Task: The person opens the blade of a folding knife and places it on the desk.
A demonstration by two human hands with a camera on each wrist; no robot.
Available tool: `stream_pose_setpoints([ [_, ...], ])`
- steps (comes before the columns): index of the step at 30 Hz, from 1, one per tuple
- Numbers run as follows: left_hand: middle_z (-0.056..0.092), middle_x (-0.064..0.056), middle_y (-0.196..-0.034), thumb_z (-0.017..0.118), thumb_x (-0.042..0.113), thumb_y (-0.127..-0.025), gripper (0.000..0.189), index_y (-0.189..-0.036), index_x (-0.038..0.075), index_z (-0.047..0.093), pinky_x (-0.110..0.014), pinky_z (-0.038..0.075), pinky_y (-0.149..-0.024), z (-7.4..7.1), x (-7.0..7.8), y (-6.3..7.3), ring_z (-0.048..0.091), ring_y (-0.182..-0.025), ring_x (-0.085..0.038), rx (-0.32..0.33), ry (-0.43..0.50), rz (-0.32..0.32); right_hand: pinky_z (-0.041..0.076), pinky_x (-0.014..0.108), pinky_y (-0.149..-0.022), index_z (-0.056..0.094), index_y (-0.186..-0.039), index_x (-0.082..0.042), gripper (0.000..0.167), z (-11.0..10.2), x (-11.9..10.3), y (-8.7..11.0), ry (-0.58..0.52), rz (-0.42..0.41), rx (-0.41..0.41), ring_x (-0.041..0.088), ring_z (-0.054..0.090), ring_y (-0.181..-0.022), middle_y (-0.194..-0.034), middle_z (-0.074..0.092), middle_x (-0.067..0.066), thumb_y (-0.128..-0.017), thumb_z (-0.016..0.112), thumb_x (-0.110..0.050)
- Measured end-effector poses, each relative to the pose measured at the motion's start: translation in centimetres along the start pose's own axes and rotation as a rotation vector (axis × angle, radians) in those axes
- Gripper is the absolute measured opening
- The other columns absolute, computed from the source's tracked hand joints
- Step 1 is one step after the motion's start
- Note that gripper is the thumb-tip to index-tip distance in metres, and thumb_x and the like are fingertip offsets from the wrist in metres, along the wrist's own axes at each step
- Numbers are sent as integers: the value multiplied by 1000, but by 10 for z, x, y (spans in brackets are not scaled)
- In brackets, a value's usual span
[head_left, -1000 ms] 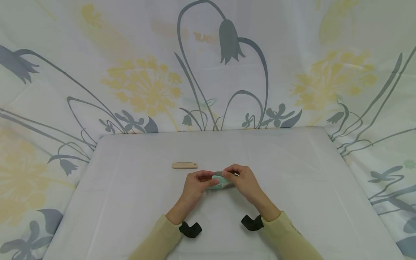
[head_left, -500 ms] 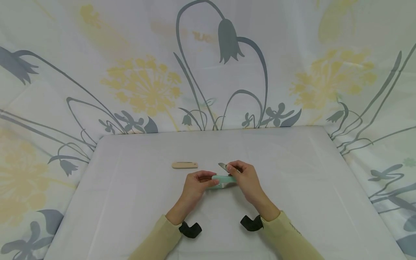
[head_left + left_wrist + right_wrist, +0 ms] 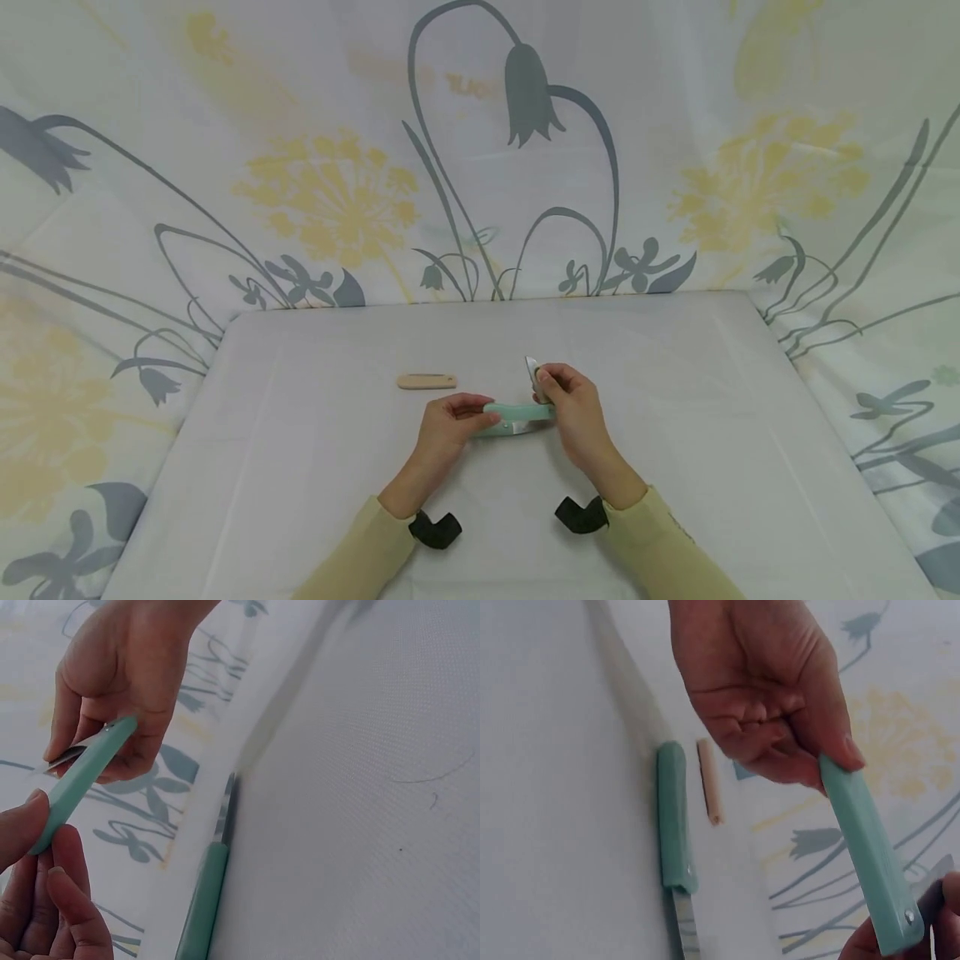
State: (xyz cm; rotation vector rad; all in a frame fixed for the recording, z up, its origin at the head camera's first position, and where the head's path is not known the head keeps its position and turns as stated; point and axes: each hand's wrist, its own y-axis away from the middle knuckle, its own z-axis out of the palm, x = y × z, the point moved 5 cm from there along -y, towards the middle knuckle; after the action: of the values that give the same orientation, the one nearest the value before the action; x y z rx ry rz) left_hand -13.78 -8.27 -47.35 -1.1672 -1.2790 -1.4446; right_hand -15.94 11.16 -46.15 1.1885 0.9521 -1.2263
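In the head view my left hand pinches one end of a mint-green folding knife between thumb and fingers. At its pivot end my right hand pinches the blade, which stands partly swung out and points up and away from the handle. The right wrist view shows the rivet near that end. Below the held knife, a second mint-green knife lies on the table with its blade out. Farther back and left lies a beige folding knife, folded. My right fingers hide part of the held blade.
A white cloth covers the table. Behind and beside it hangs a flower-printed curtain. Black bands show at both wrists, below the yellow-green sleeves.
My right hand has swung the blade out from along the handle to a steep angle, moving slightly right and away. My left hand keeps its pinch with little movement.
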Motion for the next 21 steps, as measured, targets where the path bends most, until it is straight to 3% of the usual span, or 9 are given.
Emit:
stream_pose_setpoints([
  [2, 73, -3, -94, 80, 2, -81, 31, -109, -8, 71, -21, 52, -75, -1, 3, 1, 66, -87, -10, 3, -12, -2, 49, 23, -77, 63, -111, 7, 20, -3, -4, -3, 92, -30, -36, 19, 57, -91, -98, 63, 4, -99, 63, -10],
  [7, 73, -2, -95, 81, 6, -82, 34, -112, -7, 71, -21, 51, -74, -8, -12, -9, 67, -87, -9, 12, -26, -2, 52, 26, -78, 67, -120, -1, 28, -7, -14, -13, 314, -87, -161, 35, 58, -101, -110, 67, 10, -99, 65, -19],
  [10, 73, -3, -93, 82, 8, -81, 34, -110, -6, 72, -20, 51, -73, -9, -11, -9, 67, -86, -11, -5, -29, 8, 53, 28, -75, 69, -118, -2, 28, -7, -19, -19, 413, -98, -226, 41, 58, -99, -108, 70, 11, -98, 66, -21],
  [14, 72, -6, -97, 82, 9, -81, 34, -110, -4, 71, -22, 52, -75, -9, -10, -10, 67, -89, -14, -59, -42, 38, 54, 30, -71, 71, -113, 1, 25, -7, -24, -23, 490, -92, -273, 39, 60, -93, -101, 71, 9, -98, 66, -19],
  [17, 72, -6, -103, 81, 10, -84, 33, -112, -2, 71, -23, 52, -77, -9, -8, -11, 67, -93, -16, -102, -123, 95, 54, 30, -70, 70, -112, 2, 25, -6, -26, -23, 504, -77, -287, 35, 61, -92, -101, 71, 9, -97, 67, -17],
  [21, 71, -3, -103, 81, 15, -84, 30, -112, 4, 75, -24, 52, -71, -9, -3, -13, 67, -88, -15, -133, -300, 201, 54, 29, -69, 69, -112, 3, 24, -6, -25, -23, 507, -67, -283, 28, 62, -89, -102, 71, 10, -98, 66, -16],
])
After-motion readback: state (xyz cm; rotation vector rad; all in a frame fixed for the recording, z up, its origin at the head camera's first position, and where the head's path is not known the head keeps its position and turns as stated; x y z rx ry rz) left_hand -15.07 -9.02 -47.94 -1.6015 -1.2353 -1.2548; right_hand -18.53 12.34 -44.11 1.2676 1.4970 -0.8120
